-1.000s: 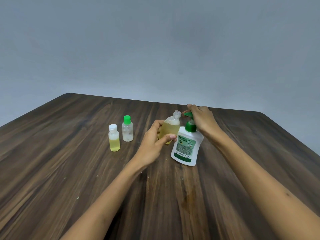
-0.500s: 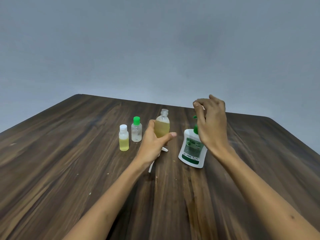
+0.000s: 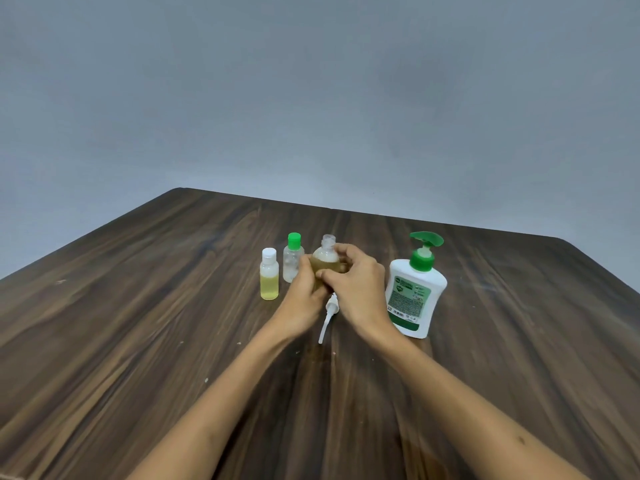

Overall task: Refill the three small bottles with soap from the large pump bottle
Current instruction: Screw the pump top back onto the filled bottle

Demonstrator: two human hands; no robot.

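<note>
Nearest me, both forearms run in over the wooden table (image 3: pixel 138 323) and meet at centre. Between my wrists lies the white spray top (image 3: pixel 328 315), flat on the wood, its dip tube pointing back toward me; it is off its bottle.

Just past it, my left hand (image 3: pixel 304 292) curls round the open small bottle (image 3: pixel 326 258), which stands upright on the table, neck bare, amber soap up near the shoulder. My right hand (image 3: pixel 360 285) now wraps the same bottle from the other side, fingers over its front.

Change: a second ago that right hand was on the pump head, the small bottle tipped under the spout; half a second ago it had lifted clear. Now the bottle is down and upright and both hands hold it. My read: pumping for this one is finished, and the spray top goes back on next.

To the right, the large pump bottle (image 3: pixel 415 292) stands free, touched by neither hand. To the left, near the held bottle, the green-capped bottle (image 3: pixel 293 259) looks nearly empty; the white-capped bottle (image 3: pixel 269 277) holds yellow soap about halfway.

Count: three small bottles, one pump bottle, one loose spray top, two caps on.
</note>
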